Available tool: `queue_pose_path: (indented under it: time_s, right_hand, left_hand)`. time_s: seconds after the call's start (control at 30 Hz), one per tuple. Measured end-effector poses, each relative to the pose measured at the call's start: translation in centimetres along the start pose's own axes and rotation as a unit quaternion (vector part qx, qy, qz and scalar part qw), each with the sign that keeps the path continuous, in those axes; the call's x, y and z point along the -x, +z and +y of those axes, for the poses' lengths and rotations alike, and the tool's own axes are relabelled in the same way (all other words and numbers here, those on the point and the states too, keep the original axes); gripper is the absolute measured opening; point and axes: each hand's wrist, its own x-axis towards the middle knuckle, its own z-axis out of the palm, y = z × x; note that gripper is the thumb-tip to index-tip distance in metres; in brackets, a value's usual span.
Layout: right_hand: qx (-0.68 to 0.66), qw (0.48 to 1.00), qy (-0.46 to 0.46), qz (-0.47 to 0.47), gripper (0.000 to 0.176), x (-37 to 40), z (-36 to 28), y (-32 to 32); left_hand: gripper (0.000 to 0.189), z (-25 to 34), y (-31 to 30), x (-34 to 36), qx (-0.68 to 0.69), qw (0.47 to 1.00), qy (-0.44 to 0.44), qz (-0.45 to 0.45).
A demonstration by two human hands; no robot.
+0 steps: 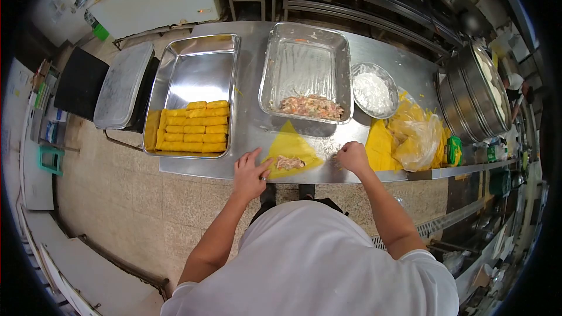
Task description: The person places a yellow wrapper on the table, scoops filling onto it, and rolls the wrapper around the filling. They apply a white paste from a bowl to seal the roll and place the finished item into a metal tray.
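A triangular yellow wrapper (288, 140) lies flat near the table's front edge, one point facing away from me. On its lower part sits a small strip of minced filling (290, 162). My left hand (250, 174) rests at the wrapper's left corner with its fingers spread and a ring on one of them. To the right of the wrapper, my right hand (353, 157) is curled closed close to the tabletop; whatever it may hold is hidden. Beyond the wrapper, a metal tray (304, 64) has more filling (312, 107) gathered at its near end.
At left, a steel tray (199, 73) contains rows of yellow rolls (196, 130). A bowl of white paste or flour (374, 89) stands right of the filling tray. Yellow wrappers (383, 145) and a plastic bag (417, 137) lie at right, beside stacked steamers (471, 96).
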Motion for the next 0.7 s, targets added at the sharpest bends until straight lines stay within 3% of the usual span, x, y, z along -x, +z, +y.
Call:
queue_pose_path:
  time_s: [0.17, 0.3, 0.37, 0.47, 0.57, 0.7]
  right_hand:
    - [-0.025, 0.997, 0.023, 0.068, 0.023, 0.2, 3.2, -2.7]
    - [-0.077, 0.990, 0.047, 0.112, 0.022, -0.3, 6.1, -4.8]
    - [-0.136, 0.981, 0.074, 0.115, 0.021, -0.5, 6.8, -6.4]
    - [-0.226, 0.955, 0.162, 0.108, 0.018, -1.2, 8.0, -9.3]
    - [-0.252, 0.943, 0.146, 0.159, 0.015, -1.5, 9.8, -12.6]
    - [-0.236, 0.937, 0.150, 0.209, 0.018, -3.5, 12.6, -16.7]
  left_hand:
    - [0.039, -0.3, 0.3, 0.1, 0.010, 0.999, 0.012, 0.037]
    - [0.028, 2.0, 0.3, 0.0, 0.071, 0.993, 0.075, 0.063]
    - [0.025, 5.2, 1.4, -0.9, 0.124, 0.980, 0.146, 0.057]
    - [0.026, 11.1, 1.0, -4.1, 0.085, 0.983, 0.162, 0.001]
    - [0.025, 12.4, 3.5, -6.3, 0.028, 0.989, 0.129, -0.060]
    - [0.020, 12.0, 5.9, -7.6, -0.007, 0.986, 0.152, -0.065]
